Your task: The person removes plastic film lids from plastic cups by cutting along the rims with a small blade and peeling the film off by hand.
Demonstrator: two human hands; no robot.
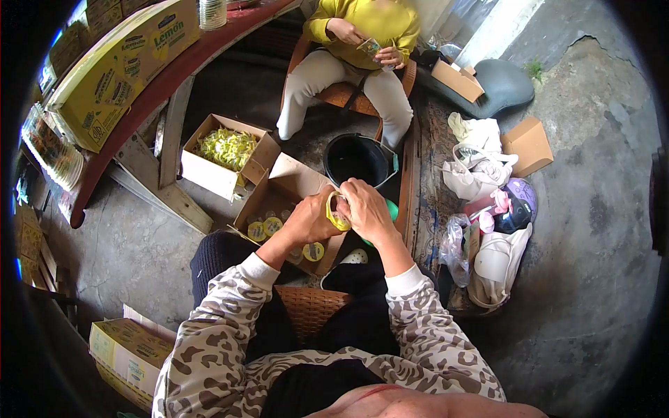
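Observation:
A clear plastic cup (pixel 339 211) with a yellow rim or lid edge is held between my hands, over an open cardboard box. My left hand (pixel 307 214) wraps around its side. The fingers of my right hand (pixel 368 209) are pinched at its upper edge; what they grip there is partly hidden. Below, in the cardboard box (pixel 289 171), lie several small clear cups with yellow printed lids (pixel 313 251). Just beyond my hands stands a black bucket (pixel 348 159), its inside dark.
Yellow-green strips (pixel 226 148) fill another carton (pixel 209 177) at the left. Opposite me sits a person in a yellow top (pixel 362 28), holding a cup. Yellow cartons (pixel 129 76) and stacked cups (pixel 52 146) stand on a red table. Bags and a purple helmet (pixel 523 198) lie at the right.

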